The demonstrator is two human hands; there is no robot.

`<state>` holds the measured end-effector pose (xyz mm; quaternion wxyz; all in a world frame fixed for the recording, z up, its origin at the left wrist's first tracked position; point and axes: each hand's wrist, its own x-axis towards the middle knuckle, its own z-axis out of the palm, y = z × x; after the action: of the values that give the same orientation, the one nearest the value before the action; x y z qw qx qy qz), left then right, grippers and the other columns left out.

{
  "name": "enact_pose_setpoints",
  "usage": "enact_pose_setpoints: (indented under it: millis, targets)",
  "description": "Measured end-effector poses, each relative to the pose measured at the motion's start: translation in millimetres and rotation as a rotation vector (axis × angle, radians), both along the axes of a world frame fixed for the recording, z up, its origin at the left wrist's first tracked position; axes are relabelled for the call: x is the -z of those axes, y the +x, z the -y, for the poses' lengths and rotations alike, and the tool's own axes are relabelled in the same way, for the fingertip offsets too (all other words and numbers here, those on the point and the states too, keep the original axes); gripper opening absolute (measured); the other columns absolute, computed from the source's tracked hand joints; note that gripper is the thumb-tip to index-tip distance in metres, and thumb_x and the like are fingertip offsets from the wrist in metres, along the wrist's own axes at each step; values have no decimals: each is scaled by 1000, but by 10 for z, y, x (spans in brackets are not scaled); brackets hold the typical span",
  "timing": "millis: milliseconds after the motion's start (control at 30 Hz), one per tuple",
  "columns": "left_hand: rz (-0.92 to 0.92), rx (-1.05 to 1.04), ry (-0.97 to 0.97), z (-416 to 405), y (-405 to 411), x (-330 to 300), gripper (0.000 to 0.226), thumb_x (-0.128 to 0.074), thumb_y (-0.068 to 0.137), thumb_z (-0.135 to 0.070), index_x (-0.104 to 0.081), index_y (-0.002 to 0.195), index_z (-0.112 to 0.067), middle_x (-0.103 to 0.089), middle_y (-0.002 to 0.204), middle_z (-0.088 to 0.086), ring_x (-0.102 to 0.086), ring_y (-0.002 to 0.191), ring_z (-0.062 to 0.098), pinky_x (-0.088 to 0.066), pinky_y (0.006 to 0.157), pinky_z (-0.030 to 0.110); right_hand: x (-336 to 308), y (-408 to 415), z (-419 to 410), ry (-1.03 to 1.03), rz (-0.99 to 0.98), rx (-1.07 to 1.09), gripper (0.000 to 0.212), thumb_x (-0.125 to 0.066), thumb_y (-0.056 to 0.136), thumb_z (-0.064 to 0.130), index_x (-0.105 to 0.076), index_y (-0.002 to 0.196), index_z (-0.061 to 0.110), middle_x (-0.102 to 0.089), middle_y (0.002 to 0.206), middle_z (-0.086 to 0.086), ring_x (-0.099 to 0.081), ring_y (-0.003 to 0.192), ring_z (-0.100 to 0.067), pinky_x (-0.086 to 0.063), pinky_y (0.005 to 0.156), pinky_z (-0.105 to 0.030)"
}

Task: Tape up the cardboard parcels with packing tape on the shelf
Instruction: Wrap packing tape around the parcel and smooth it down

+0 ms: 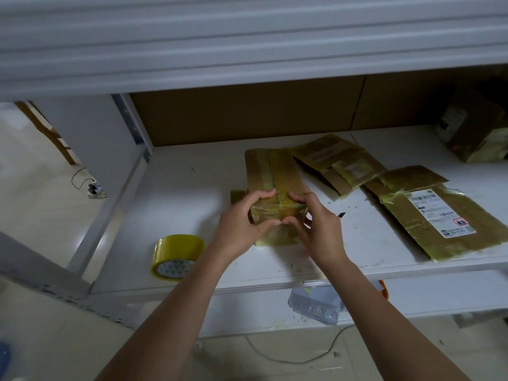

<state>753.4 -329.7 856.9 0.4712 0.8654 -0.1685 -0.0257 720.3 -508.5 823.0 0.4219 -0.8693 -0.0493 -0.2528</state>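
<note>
Both hands, left hand [242, 215] and right hand [316, 224], clamp their grip around the near end of the parcel [275, 185], likely pressing tape flat, with the tape roll [176, 257] parked beside on the shelf [192, 188]

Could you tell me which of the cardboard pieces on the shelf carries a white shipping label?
The flattened cardboard piece farthest right at the shelf's front edge; its white barcode label faces up. The parcel in both hands shows none.

Both bare forearms reach forward and converge. The left hand [242, 221] curls its fingers over the near end of the long, tape-wrapped brown cardboard parcel [275, 182], thumb underneath. The right hand [316, 226] mirrors it, fingers bent over the top, thumb tip nearly meeting the left thumb.
</note>
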Motion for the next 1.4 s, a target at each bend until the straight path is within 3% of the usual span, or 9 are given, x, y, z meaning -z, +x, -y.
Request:
enact_pose_setpoints:
  millis: [233,400,567,733,867,1000,1167,1267,1400]
  targets:
    - [236,-152,238,154,-67,80,54,-72,83,-47,-49,131,-44,-66,116,-7,-66,85,22,-51,71,31,28,2,93,14,-22,-83,50,-78,82,19,-56,127,20,-58,121,17,-53,97,18,-50,84,-9]
    - [191,-93,136,95,-31,89,46,-71,87,-38,-52,127,-47,-65,112,-15,-53,62,-1,-49,64,22,-13,-7,97,45,-1,-95,45,-75,84,12,-58,124,21,-62,123,7,-54,90,16,-50,78,-8]
    - [48,-36,-94,28,8,41,36,-69,87,-40,-58,118,-55,-62,112,-26,-66,84,2,-55,70,16,-77,8,117,141,5,-81,22,-68,91,16,-66,112,22,-58,80,31,-56,71,3,-38,65,-6]
    - [1,12,-150,-13,87,64,33,-61,95,-33,-61,119,-55,-62,125,-23,-57,118,0,-53,97,35,-85,17,132,254,-32,-104,25,-57,97,9,-66,112,27,-64,89,30,-61,79,-1,-42,68,-10]
    - [-7,54,-132,-54,108,13,36,-56,99,-27,-60,119,-56,-62,128,-20,-54,121,-3,-47,105,35,-52,35,153,292,-49,-109,25,-51,99,20,-68,113,30,-66,87,21,-66,76,-15,-54,61,-37]
    - [-108,78,-135,-74,137,-36,38,-53,100,-27,-59,116,-61,-61,131,-17,-54,123,5,-47,106,41,-37,47,132,333,-74,-111,29,-50,97,24,-68,112,41,-68,92,20,-66,88,-20,-54,81,-53]
    - [-221,204,-4,-152,74,-241,53,-44,104,-28,-31,136,-68,-31,156,-17,-30,143,10,-29,118,40,-119,-91,119,228,-183,-123,73,-36,94,-14,-46,141,41,-64,125,-3,-57,119,-10,-45,107,-39]
    - [-233,222,-8,-311,52,-350,73,-54,100,-24,-12,141,-68,-17,154,-26,-34,133,-10,-34,103,14,-202,-164,126,10,-227,-135,82,-42,95,-10,-16,151,45,-56,131,11,-59,113,-8,-53,95,-31]
    - [-148,61,95,-650,41,-400,51,-58,98,-23,-42,143,-42,-42,144,-17,-54,110,-2,-37,70,-3,-260,-332,131,-62,-31,88,71,-54,95,13,-20,152,39,-28,156,15,-31,144,-24,-49,98,-40]
